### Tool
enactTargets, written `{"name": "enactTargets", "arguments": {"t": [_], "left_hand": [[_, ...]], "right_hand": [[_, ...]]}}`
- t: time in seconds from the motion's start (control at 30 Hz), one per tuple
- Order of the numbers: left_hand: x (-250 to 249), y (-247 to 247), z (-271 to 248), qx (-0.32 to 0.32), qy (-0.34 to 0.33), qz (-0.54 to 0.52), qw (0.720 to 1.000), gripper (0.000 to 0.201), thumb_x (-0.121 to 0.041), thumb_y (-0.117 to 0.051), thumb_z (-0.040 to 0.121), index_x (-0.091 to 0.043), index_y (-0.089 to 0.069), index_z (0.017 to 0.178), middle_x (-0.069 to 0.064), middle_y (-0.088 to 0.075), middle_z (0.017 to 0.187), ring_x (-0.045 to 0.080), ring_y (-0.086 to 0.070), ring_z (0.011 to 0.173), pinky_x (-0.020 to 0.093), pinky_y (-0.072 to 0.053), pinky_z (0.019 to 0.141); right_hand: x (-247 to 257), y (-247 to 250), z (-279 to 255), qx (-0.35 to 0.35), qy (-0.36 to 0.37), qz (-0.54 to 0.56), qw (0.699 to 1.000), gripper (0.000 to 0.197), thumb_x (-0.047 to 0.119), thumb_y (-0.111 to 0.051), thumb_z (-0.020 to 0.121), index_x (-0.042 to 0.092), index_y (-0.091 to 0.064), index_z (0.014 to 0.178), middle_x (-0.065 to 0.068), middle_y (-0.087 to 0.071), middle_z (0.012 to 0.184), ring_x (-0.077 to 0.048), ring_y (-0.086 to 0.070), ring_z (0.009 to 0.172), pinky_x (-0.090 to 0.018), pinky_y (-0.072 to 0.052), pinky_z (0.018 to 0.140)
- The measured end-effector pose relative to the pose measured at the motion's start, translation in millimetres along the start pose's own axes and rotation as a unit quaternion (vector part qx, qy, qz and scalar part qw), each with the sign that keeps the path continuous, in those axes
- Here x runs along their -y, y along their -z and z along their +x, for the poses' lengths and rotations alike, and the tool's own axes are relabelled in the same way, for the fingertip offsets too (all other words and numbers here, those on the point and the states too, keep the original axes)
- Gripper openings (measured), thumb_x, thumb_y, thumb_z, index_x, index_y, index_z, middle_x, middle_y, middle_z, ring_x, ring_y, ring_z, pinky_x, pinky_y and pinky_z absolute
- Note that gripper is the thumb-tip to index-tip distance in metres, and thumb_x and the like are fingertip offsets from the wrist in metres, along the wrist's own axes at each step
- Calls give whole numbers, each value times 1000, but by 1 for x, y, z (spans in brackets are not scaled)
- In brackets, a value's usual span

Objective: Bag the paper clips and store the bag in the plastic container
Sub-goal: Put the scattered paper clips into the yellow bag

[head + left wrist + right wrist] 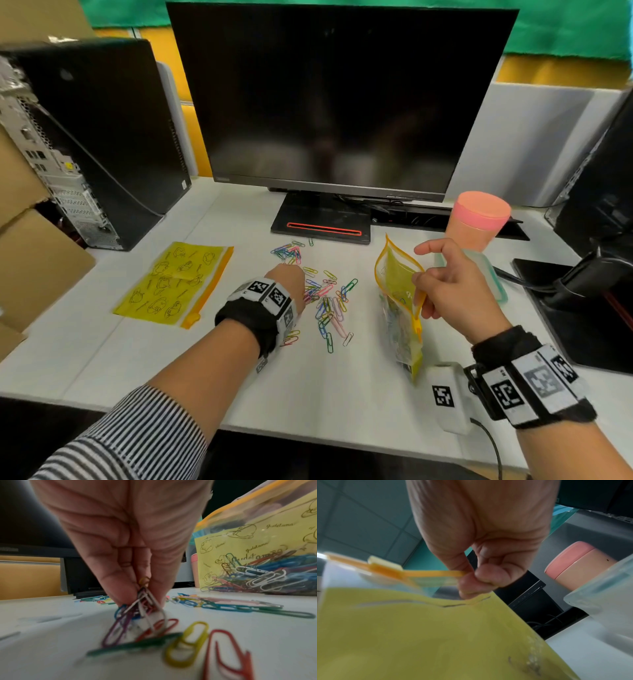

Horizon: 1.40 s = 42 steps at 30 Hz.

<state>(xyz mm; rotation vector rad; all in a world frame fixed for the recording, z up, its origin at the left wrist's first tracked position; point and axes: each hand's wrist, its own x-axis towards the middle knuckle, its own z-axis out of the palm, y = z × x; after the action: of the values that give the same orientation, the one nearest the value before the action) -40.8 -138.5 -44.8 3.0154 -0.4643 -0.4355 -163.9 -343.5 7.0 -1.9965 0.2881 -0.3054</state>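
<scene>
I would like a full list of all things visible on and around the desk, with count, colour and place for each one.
loose paper clips: many, mixed colours, desk centre
open zip bag: one, yellow with orange zip, upright, right of the clips, already holding clips
flat zip bag: one, yellow, desk left
plastic container: one, clear with teal rim, behind the right hand
cup: one, pink, lidded, desk right rear
monitor: one, black, off, desk rear
computer tower: one, black, left
desk: one, white
left hand: pinches a bunch of clips
right hand: pinches the open bag's zip edge
</scene>
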Motion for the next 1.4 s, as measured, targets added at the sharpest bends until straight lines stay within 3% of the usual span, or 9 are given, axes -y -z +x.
{"name": "enactTargets", "arguments": {"t": [0.17, 0.37, 0.47, 0.63, 0.8, 1.0, 1.2, 1.3, 1.4], "left_hand": [[9, 8, -6, 4, 1, -56, 998, 22, -18, -68, 80, -2, -70, 96, 12, -71, 105, 26, -66, 99, 30, -52, 81], [16, 31, -27, -52, -22, -172, 983, 24, -21, -72, 81, -11, -73, 103, 3, -71, 104, 19, -65, 97, 27, -51, 87], [1, 51, -38, -98, -61, -276, 954, 20, -21, -75, 79, -14, -74, 98, 0, -70, 80, 12, -65, 71, 27, -55, 77], [-42, 81, -56, -105, -125, -328, 930, 6, -20, -76, 77, -20, -70, 75, 5, -72, 72, 17, -69, 64, 31, -60, 73], [-79, 82, -57, -17, -95, -341, 935, 11, -13, -78, 75, -12, -68, 73, 1, -66, 68, 11, -61, 50, 13, -51, 48], [-93, 72, -54, -28, -92, -355, 930, 23, -17, -75, 78, -6, -74, 98, 7, -71, 78, 25, -71, 87, 34, -57, 87], [-61, 63, -52, -35, -103, -461, 881, 9, -6, -72, 76, -15, -74, 76, 16, -74, 78, 29, -73, 77, 42, -60, 80], [-33, 53, -54, -48, -75, -399, 913, 14, -12, -75, 76, -10, -74, 90, 9, -73, 79, 23, -68, 68, 33, -59, 80], [-6, 38, -57, -13, -28, -168, 985, 49, -32, -75, 77, -14, -62, 120, 2, -64, 117, 17, -61, 102, 26, -46, 88]], "right_hand": [[0, -1, 0, 0, 5, -13, 1000, 28, -1, -51, 88, 17, -48, 110, -36, -60, 72, -21, -49, 38, -19, -39, 35], [0, -4, -1, 3, 11, -17, 1000, 28, -2, -51, 88, 18, -49, 107, -39, -59, 73, -20, -50, 37, -20, -39, 35], [0, -5, 0, 7, 12, -19, 1000, 28, -1, -50, 88, 18, -49, 109, -35, -60, 68, -19, -50, 36, -20, -39, 36], [1, -8, 1, 8, 9, -22, 1000, 29, -2, -50, 87, 20, -49, 106, -39, -59, 70, -20, -50, 35, -18, -37, 36], [3, -10, 2, 10, -4, -25, 1000, 30, -1, -50, 85, 20, -47, 107, -29, -57, 64, -19, -50, 33, -20, -37, 36], [5, -11, 0, 9, -7, -18, 1000, 29, 0, -51, 86, 19, -47, 107, -23, -55, 62, -19, -50, 34, -21, -38, 36], [2, -7, 1, 7, -16, -3, 1000, 30, -2, -51, 86, 18, -48, 108, -24, -61, 62, -19, -51, 34, -23, -39, 38], [2, -6, 1, 5, -14, 3, 1000, 30, -2, -51, 87, 18, -49, 108, -18, -61, 59, -18, -51, 34, -24, -40, 39], [2, -8, 1, 4, -11, 6, 1000, 29, -3, -51, 87, 17, -49, 108, -16, -61, 56, -17, -50, 33, -26, -40, 39]]}}
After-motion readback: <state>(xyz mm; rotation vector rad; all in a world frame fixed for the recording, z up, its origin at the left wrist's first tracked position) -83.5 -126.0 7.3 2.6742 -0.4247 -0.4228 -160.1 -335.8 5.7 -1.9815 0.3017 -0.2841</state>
